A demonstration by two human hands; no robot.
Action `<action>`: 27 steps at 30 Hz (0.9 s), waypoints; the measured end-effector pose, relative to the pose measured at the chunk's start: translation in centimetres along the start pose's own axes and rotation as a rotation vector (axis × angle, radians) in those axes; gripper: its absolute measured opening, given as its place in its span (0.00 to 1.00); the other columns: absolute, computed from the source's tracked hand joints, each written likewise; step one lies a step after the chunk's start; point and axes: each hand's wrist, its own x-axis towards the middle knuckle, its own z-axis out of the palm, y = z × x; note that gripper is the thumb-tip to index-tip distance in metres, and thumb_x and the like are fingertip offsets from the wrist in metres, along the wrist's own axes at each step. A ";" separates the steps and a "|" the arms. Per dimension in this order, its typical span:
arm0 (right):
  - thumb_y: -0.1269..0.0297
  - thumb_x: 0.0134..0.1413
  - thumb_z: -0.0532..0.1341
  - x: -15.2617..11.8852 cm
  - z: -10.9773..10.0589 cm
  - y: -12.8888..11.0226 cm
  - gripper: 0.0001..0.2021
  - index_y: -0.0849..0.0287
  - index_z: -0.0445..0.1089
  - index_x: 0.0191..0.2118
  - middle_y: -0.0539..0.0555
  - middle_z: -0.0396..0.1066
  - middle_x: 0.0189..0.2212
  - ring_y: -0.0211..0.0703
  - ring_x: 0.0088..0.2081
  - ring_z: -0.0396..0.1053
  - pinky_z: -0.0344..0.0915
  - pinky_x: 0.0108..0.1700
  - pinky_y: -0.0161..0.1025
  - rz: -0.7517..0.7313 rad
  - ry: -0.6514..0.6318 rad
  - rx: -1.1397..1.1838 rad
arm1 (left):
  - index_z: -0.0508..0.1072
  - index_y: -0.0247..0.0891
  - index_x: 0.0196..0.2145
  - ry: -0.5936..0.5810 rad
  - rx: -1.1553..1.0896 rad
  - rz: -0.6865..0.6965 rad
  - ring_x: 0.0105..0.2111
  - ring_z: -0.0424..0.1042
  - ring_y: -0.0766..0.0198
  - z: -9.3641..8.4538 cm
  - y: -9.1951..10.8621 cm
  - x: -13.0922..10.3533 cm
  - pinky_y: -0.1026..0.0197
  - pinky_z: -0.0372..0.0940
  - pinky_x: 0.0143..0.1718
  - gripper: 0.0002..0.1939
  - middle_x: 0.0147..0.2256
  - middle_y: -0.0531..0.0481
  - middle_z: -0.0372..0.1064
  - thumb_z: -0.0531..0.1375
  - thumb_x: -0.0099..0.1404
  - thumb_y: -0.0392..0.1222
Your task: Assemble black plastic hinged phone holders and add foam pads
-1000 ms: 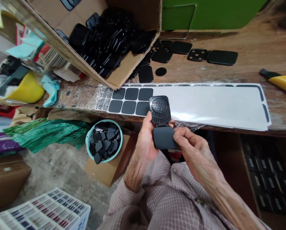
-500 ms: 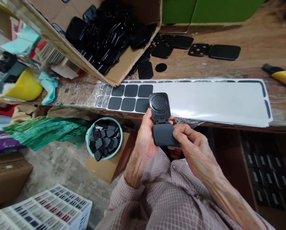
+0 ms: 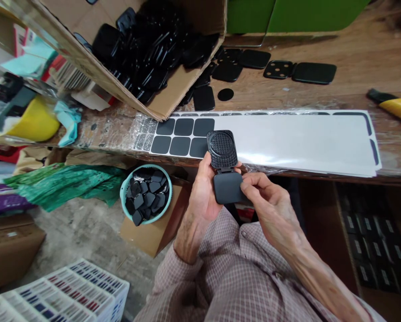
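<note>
An unfolded black hinged case (image 3: 222, 150) rests in my left hand (image 3: 203, 194), whose fingers wrap it from below and the left. Its upper half bears a raised grid with a ring. The lower half shows a smooth, matte dark-grey face. My right hand (image 3: 267, 194) is closed, thumb and finger pinching the right edge of that lower half; whether a sticker lies between them I cannot tell. Just beyond, on the bench, lies a white sticker sheet (image 3: 301, 143) with rounded dark-grey squares (image 3: 183, 127) at its left end.
A tilted cardboard box (image 3: 173, 100) of black cases stands at the bench's back left. More flat black cases (image 3: 314, 73) and a black disc (image 3: 225, 94) lie behind the sheet. A turquoise basket (image 3: 169, 201) of dark pieces sits lower left; a yellow-handled tool (image 3: 400, 110) lies right.
Both hands and the case have shifted very slightly left. The grip of each hand looks the same.
</note>
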 end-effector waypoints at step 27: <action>0.68 0.57 0.58 -0.2 0.5 0.8 0.04 0.57 0.65 0.30 0.52 0.64 0.35 0.40 0.37 0.66 0.65 0.39 0.40 -0.361 0.026 -0.299 | 0.76 0.34 0.37 -0.051 -0.052 0.070 0.33 0.76 0.60 -0.3 -0.1 -0.6 0.61 0.70 0.38 0.26 0.32 0.45 0.75 0.47 0.70 0.56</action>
